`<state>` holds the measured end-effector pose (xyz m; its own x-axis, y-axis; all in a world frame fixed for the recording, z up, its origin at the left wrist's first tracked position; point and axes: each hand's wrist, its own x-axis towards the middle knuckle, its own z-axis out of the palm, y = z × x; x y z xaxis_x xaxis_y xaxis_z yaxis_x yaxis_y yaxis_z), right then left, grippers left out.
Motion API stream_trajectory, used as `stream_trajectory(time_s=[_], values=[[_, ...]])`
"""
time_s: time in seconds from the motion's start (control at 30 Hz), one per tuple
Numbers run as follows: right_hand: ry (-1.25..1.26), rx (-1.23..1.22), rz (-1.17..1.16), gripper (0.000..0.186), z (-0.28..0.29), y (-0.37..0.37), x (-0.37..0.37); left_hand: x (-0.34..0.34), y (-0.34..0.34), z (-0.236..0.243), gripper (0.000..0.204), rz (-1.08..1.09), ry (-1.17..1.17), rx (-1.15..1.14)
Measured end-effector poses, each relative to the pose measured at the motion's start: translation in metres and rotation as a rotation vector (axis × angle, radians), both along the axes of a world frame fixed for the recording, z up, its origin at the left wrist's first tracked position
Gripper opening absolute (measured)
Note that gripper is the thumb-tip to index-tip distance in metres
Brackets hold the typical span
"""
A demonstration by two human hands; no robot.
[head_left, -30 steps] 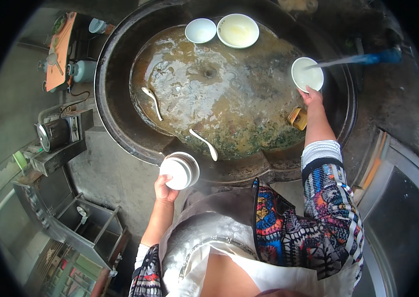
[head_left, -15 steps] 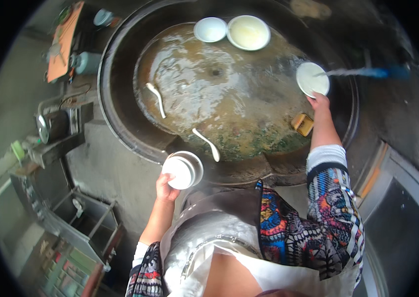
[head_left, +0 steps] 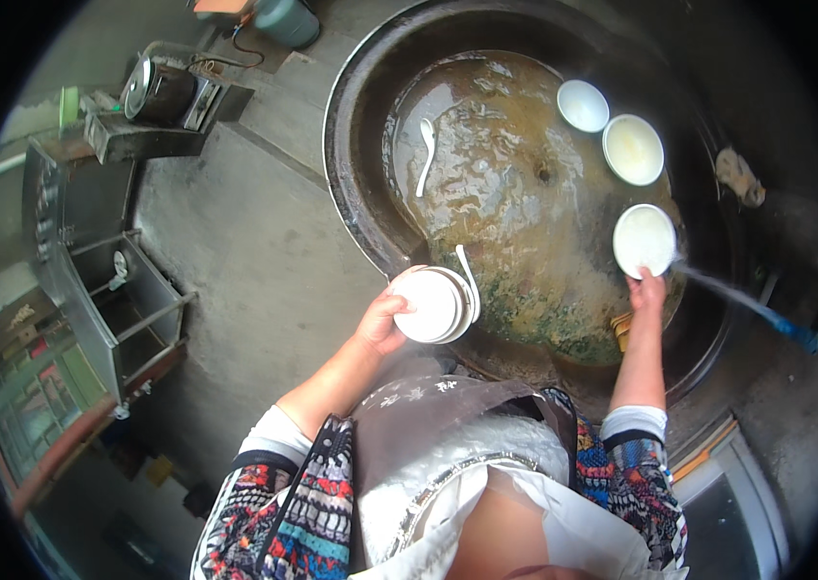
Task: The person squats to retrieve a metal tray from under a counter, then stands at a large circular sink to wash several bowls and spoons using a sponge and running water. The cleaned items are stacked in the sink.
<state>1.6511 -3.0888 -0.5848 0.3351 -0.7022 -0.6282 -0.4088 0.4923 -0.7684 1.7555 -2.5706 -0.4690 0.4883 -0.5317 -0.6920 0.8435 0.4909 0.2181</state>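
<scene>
A stack of white bowls (head_left: 425, 304) is gripped at its left side by my left hand (head_left: 385, 324), over the near-left rim of a big dark round basin (head_left: 356, 135). My right hand (head_left: 647, 290) pinches the near edge of another white bowl (head_left: 645, 239) inside the basin. A stream of water (head_left: 718, 283) from a blue nozzle (head_left: 795, 332) reaches this bowl's right edge. One white spoon (head_left: 426, 159) lies in the shallow water; a second spoon (head_left: 469, 280) shows beside the stack, partly hidden by it.
Two more white bowls, a smaller one (head_left: 583, 105) and a larger one (head_left: 633, 149), sit at the basin's far right. A yellow block-like thing (head_left: 621, 331) is partly behind my right forearm. At left stand a dark pot (head_left: 159, 91) and a metal frame (head_left: 129, 300).
The view has turned, shifting the basin rightward. The left-hand stack has moved over the basin rim, next to the nearer spoon. The water stream now meets the right-hand bowl at its edge.
</scene>
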Motion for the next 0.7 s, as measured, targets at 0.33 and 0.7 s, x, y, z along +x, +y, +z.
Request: stream_trajectory(time_s=[0.33, 0.7], values=[[0.127, 0.152, 0.612, 0.040, 0.050, 0.182, 0.200, 0.031, 0.015, -0.003, 0.069, 0.102, -0.076, -0.140], [0.470, -0.442, 1.052, 0.066, 0.126, 0.286, 0.425, 0.039, 0.024, 0.001, 0.068, 0.073, -0.048, -0.239]])
